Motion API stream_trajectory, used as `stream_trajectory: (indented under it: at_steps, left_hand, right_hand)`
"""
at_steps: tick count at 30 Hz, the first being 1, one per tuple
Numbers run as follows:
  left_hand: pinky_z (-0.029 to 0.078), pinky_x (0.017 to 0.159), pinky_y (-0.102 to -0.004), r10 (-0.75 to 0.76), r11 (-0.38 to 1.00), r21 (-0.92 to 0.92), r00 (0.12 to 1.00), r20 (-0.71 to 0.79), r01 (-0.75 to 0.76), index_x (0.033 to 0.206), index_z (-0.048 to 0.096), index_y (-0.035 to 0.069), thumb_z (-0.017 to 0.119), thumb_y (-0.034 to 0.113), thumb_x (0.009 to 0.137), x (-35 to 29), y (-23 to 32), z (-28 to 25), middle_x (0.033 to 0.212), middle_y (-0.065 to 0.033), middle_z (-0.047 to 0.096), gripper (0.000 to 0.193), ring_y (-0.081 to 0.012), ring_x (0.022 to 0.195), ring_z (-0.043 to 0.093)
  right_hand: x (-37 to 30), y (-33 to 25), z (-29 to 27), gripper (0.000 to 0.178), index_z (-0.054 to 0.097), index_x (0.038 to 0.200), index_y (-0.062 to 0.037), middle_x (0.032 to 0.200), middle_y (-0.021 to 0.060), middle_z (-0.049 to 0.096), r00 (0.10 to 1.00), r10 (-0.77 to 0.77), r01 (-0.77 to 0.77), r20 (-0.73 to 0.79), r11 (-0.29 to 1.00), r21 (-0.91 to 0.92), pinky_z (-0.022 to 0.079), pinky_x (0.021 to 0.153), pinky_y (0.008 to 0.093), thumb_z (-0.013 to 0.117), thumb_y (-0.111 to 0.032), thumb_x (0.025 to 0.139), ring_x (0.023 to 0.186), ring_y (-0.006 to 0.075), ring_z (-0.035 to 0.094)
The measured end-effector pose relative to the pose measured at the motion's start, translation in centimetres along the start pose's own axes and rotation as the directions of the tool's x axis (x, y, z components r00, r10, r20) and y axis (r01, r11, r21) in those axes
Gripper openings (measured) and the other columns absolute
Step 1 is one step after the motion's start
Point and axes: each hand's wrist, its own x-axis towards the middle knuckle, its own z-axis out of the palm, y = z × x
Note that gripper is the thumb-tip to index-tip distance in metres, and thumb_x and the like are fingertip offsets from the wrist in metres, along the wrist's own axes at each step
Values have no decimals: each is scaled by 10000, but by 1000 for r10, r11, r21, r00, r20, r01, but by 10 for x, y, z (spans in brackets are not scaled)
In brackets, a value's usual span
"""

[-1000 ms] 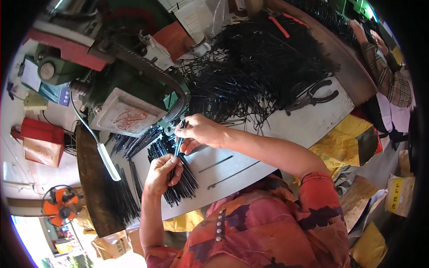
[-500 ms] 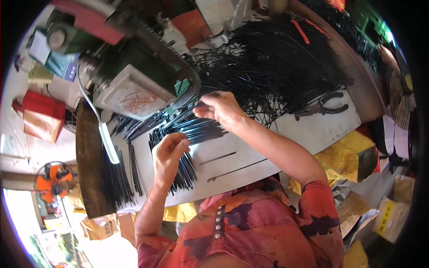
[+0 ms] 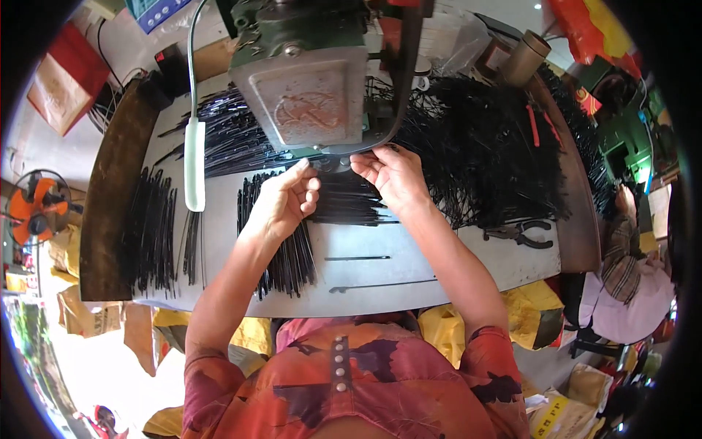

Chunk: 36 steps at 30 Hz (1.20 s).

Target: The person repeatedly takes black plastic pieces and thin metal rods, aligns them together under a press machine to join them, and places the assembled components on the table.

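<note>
A green machine with a grey front plate (image 3: 311, 102) stands over the white table (image 3: 358, 282). Both my hands are raised to its lower end. My left hand (image 3: 287, 199) is closed in a pinch just left of the machine's foot, above a stack of thin black strips (image 3: 281, 256). My right hand (image 3: 398, 179) has curled fingers, thumb and forefinger meeting at the right of the foot. What the fingertips hold is too small and dark to make out. More black strips (image 3: 344, 203) lie crosswise between the hands. Two single strips lie nearer me.
A big tangled heap of black strips (image 3: 486, 154) fills the right side, with pliers (image 3: 519, 233) and a red-handled tool (image 3: 534, 124) by it. Strip bundles (image 3: 150, 230) lie left, near a white lamp (image 3: 194, 164). A co-worker's sleeve (image 3: 621, 271) shows far right.
The view has swung and levelled. My left hand has moved up from over the strip stack to the machine's foot; my right hand stays by the machine, and both are now level.
</note>
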Motion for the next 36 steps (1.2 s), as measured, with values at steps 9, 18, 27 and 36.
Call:
stream_trajectory:
  at_steps: [9,18,27,36]
  left_hand:
    - [348,431,-215,126,992,-14,992,-28,-126,748,540,18,557,175,794,14,4,-7,612,-48,555,164,-103,483,474]
    - [342,392,-211,210,977,-28,977,-41,-211,730,537,6,544,187,810,18,0,-4,592,-59,547,199,-111,444,458]
    - [352,400,-234,230,971,-58,972,-39,-232,717,541,-14,561,146,795,22,-6,-4,596,-91,562,179,-129,437,465]
    - [322,396,-214,216,975,-43,973,-80,-220,753,538,-6,553,191,805,16,-8,-5,573,-49,537,204,-112,445,447]
  right_hand:
    - [2,5,0,135,476,867,74,832,189,557,999,-7,6,45,1000,19,526,656,355,455,-56,842,730,268,597]
    - [0,10,3,149,469,898,75,835,174,560,999,-46,45,18,999,13,524,674,344,453,-66,852,727,249,596]
    - [-4,10,2,170,495,934,64,892,171,557,999,-37,37,-29,999,-21,500,748,371,443,-79,858,800,255,579]
    - [-8,13,10,167,455,868,85,832,209,554,997,-48,48,-57,999,-9,518,712,360,437,-81,862,755,271,595]
